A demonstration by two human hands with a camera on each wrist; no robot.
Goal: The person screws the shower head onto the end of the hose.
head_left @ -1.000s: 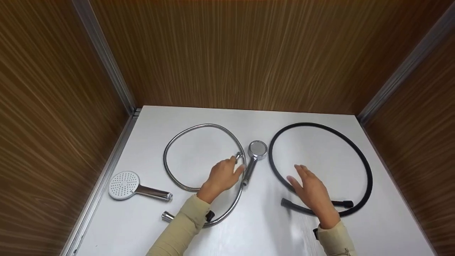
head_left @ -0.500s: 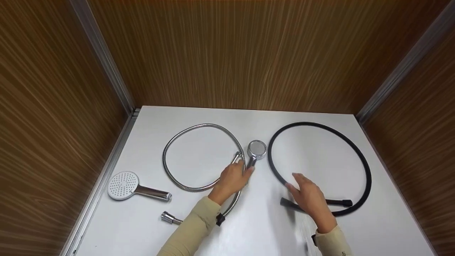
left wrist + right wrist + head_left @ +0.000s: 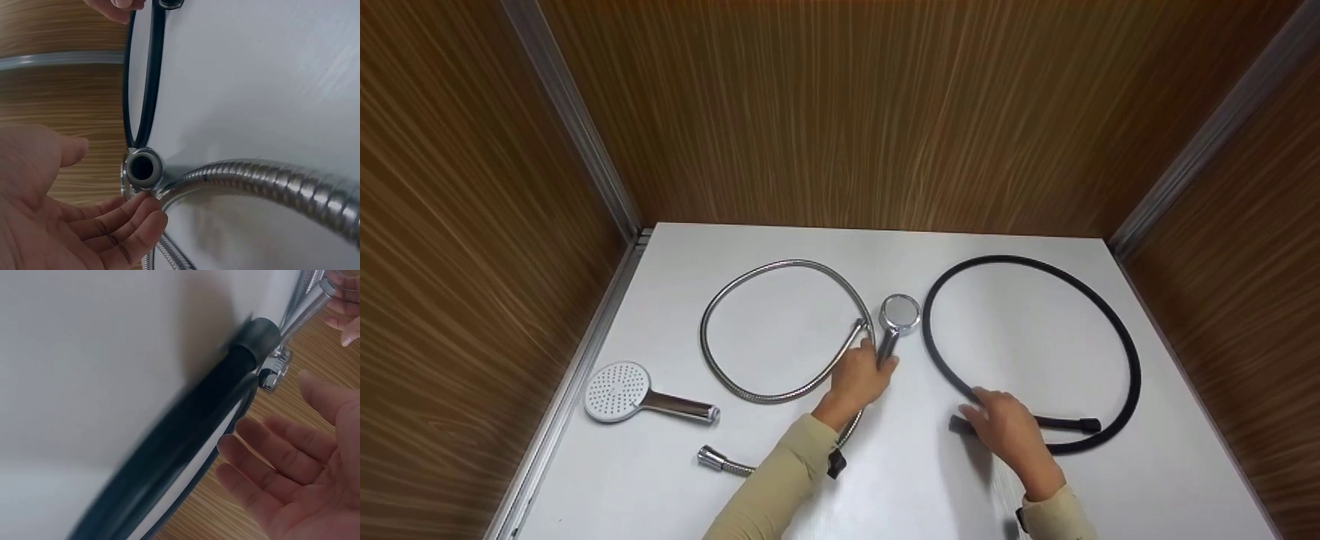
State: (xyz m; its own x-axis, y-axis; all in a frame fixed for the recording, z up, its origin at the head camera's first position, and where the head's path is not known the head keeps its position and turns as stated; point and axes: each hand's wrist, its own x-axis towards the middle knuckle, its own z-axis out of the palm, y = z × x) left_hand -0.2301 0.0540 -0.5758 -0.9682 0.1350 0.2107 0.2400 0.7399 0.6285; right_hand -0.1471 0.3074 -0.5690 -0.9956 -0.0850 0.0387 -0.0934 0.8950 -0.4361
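My left hand (image 3: 857, 379) reaches over the silver metal shower hose (image 3: 706, 322) to the handle of a chrome shower head (image 3: 900, 311). In the left wrist view the handle's round open end (image 3: 145, 170) lies between my spread thumb and my fingers, fingertips right at its rim. My right hand (image 3: 1011, 429) is low over the black shower hose (image 3: 1132, 360), beside one of its ends, and covers part of it. In the right wrist view its loosely bent fingers (image 3: 270, 461) stand apart from the black hose's end collar (image 3: 261, 337) and hold nothing.
A second shower head (image 3: 617, 390), with a white perforated face, lies at the left of the white table (image 3: 675, 247). The metal hose's conical end (image 3: 711, 457) lies near my left sleeve. Wood-grain panels (image 3: 840, 112) enclose the table at the back and sides.
My left hand has moved right, from the metal hose to the chrome shower head's handle. My right hand has come down and nearer, toward the black hose's end.
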